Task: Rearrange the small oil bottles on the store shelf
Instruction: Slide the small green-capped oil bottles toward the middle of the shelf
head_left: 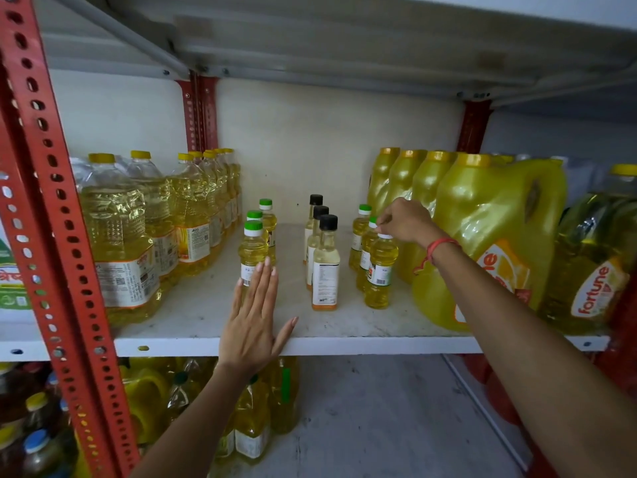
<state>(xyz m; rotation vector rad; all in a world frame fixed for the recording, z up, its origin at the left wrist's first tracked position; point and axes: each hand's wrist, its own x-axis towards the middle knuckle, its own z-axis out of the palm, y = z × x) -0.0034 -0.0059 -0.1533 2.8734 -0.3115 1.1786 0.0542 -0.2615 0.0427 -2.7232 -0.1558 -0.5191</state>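
Three short rows of small oil bottles stand on the white shelf (344,343). The left row has green caps, its front bottle (253,250) just beyond my fingertips. The middle row has black caps, front bottle (325,267). The right row holds yellow oil; my right hand (406,220) pinches the cap of its front bottle (379,270), which stands on the shelf. My left hand (253,319) lies flat on the shelf's front edge, fingers together and extended, holding nothing.
Large clear oil bottles (120,236) crowd the shelf's left side and yellow jugs (482,236) the right. A red perforated upright (44,201) stands at the left. More bottles (251,419) sit on the shelf below.
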